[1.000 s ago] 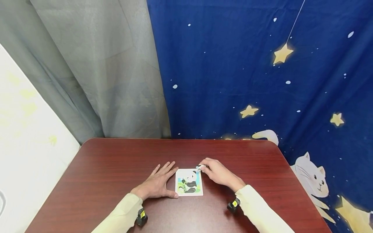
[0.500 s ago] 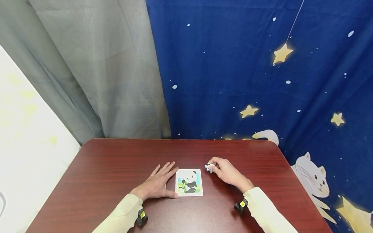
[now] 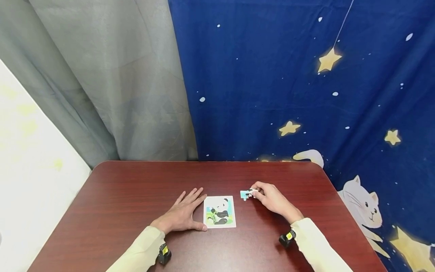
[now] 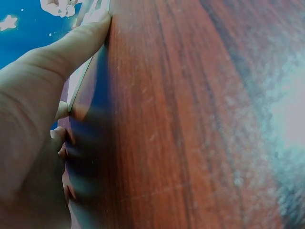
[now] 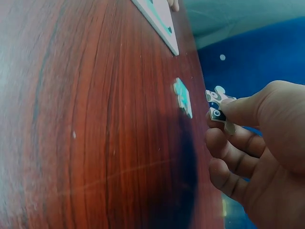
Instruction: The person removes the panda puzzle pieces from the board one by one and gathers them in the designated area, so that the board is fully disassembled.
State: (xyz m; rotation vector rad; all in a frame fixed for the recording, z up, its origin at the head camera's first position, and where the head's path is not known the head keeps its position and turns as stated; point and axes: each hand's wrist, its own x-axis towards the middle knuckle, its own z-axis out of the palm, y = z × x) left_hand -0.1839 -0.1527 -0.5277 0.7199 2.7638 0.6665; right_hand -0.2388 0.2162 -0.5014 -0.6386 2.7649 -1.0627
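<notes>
Grey curtain (image 3: 146,83) and starry blue curtain (image 3: 265,75) hang behind the reddish-brown table (image 3: 142,185) that we see from the head. On it lies the white-bordered panda board (image 3: 213,199), between the two hands, which are well apart. We see the left hand (image 3: 180,216) laid flat with fingers spread, thumb and forefinger at the board's near and far left corners. Off to the board's right, the right hand (image 3: 275,199) has its fingertips beside a light-blue puzzle piece (image 3: 243,194). From the left wrist, we see the thumb reaching to the board's edge. From the right wrist, we see thumb and forefinger pinching a small piece with printed eyes (image 5: 217,109); the light-blue one lies on the wood nearby, nearer the board's corner.
</notes>
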